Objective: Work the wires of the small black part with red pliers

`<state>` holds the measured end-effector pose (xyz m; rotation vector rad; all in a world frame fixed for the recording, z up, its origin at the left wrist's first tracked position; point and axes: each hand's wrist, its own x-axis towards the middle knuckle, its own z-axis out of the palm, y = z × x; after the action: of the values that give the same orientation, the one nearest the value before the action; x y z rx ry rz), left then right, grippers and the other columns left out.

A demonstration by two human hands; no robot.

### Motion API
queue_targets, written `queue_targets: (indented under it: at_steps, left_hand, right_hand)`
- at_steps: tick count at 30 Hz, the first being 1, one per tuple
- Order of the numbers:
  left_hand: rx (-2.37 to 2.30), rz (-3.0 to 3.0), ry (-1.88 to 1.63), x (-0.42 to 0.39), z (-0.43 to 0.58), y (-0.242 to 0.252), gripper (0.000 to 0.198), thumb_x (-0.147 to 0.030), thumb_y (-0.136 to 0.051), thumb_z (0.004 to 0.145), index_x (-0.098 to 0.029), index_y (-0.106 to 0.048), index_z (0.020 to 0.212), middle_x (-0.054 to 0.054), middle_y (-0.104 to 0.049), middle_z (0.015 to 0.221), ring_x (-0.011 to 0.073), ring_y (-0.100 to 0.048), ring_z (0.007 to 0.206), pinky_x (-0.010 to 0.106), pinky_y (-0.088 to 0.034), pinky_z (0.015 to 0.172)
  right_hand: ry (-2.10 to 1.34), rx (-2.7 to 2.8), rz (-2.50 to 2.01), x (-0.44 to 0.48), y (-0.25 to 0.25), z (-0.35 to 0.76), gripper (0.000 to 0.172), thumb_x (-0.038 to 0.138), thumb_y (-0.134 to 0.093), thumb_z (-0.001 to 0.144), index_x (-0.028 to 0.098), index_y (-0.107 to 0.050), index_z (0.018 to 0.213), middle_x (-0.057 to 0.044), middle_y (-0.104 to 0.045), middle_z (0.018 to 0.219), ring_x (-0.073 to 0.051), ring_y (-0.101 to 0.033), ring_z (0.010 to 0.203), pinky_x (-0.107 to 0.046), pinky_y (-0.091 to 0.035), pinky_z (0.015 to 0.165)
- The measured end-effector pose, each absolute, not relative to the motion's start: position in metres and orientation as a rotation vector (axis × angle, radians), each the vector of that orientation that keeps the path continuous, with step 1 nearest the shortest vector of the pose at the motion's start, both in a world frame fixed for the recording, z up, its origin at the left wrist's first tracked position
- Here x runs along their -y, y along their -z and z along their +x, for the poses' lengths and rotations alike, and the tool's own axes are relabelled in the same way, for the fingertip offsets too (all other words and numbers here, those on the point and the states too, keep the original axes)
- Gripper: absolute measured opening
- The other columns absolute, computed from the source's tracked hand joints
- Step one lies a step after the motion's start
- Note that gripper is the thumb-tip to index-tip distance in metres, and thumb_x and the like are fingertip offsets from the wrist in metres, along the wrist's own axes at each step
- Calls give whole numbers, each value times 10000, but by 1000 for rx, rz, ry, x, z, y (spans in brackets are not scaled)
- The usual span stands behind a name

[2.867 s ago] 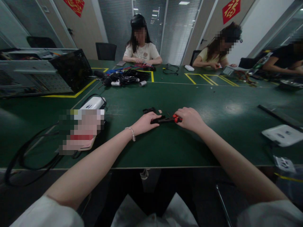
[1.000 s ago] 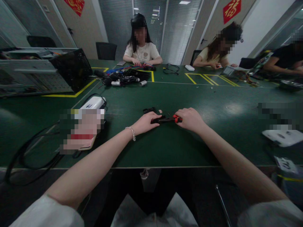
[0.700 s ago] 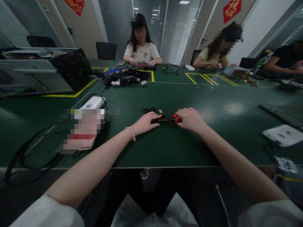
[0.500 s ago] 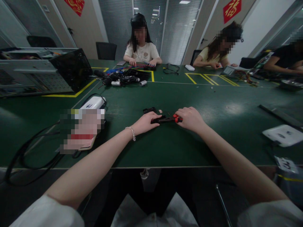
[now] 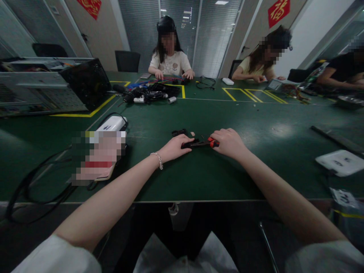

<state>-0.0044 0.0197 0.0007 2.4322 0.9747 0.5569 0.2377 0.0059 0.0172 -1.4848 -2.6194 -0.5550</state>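
My left hand (image 5: 178,147) is closed on a small black part (image 5: 187,145), pinched between thumb and fingers just above the green table. My right hand (image 5: 229,143) wraps round the red and black handles of a pair of pliers (image 5: 212,142). The dark jaws point left and meet the black part; whether they bite on it is too small to tell. Beyond my left hand lies another black piece (image 5: 179,132), with a small pale fragment (image 5: 192,134) beside it. A tiny dark bit rests near the pliers.
An open computer case (image 5: 42,89) stands at the far left. Nearer are a phone (image 5: 104,159), a white device (image 5: 112,123) and looped black cables (image 5: 25,189). A cable heap (image 5: 150,93) lies across the table (image 5: 210,182). Co-workers sit opposite; a white box (image 5: 341,162) is at right.
My hands, the pliers and the black part stay almost where they were. The co-worker opposite has shifted a hand slightly at the cables.
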Motion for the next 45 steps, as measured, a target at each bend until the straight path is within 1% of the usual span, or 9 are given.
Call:
queue_targets:
  at_steps: [6, 18, 23, 27, 32, 38, 45]
  left_hand:
    - [-964, 2440, -572, -21, -4, 1, 448, -233, -575, 810, -177, -485, 1246, 67, -556, 1113, 184, -528, 1001, 340, -409, 909]
    - [-984, 2410, -545, -19, -5, -2, 449, -242, -569, 814, -183, -483, 1250, 65, -549, 1110, 176, -531, 982, 324, -419, 885]
    - [-978, 2426, -547, -20, -5, -1, 449, -250, -567, 816, -195, -480, 1253, 62, -546, 1124, 181, -522, 1010, 332, -401, 912]
    - [-971, 2419, -547, -20, -5, 0, 448, -251, -564, 818, -195, -479, 1254, 60, -549, 1113, 178, -529, 1000, 325, -411, 897]
    - [-962, 2446, -566, -21, -5, 2, 440, -255, -567, 815, -186, -490, 1243, 67, -543, 1124, 181, -524, 1010, 338, -397, 921]
    - [-979, 2422, -542, -19, -5, -2, 444, -251, -559, 819, -168, -483, 1249, 72, -546, 1115, 181, -528, 995, 331, -411, 903]
    - [-979, 2411, -539, -19, -5, -1, 445, -259, -557, 820, -189, -479, 1253, 66, -535, 1129, 182, -522, 1007, 335, -408, 904]
  right_hand:
    - [524, 2618, -1520, -6, -15, 238, 244, 337, -498, 737, 167, -599, 880, -70, -627, 855, -208, -536, 791, -316, -300, 678]
    - [522, 2608, -1501, -4, -17, 237, 229, 328, -504, 730, 169, -595, 866, -73, -632, 868, -209, -529, 792, -315, -304, 679]
    - [475, 2607, -1530, -4, -18, 236, 221, 330, -504, 729, 176, -599, 855, -75, -639, 853, -208, -535, 783, -315, -304, 663]
    - [497, 2615, -1522, -3, -21, 235, 221, 322, -499, 734, 174, -602, 863, -82, -641, 862, -212, -531, 786, -315, -298, 662]
    - [529, 2619, -1527, -4, -18, 236, 235, 331, -509, 725, 177, -598, 878, -76, -635, 878, -216, -533, 807, -318, -301, 677]
    - [507, 2619, -1516, -5, -16, 237, 232, 332, -509, 731, 174, -595, 878, -73, -633, 871, -211, -538, 799, -315, -301, 674]
    - [503, 2616, -1513, -5, -18, 236, 228, 332, -508, 727, 181, -595, 874, -71, -638, 878, -210, -536, 791, -316, -298, 665]
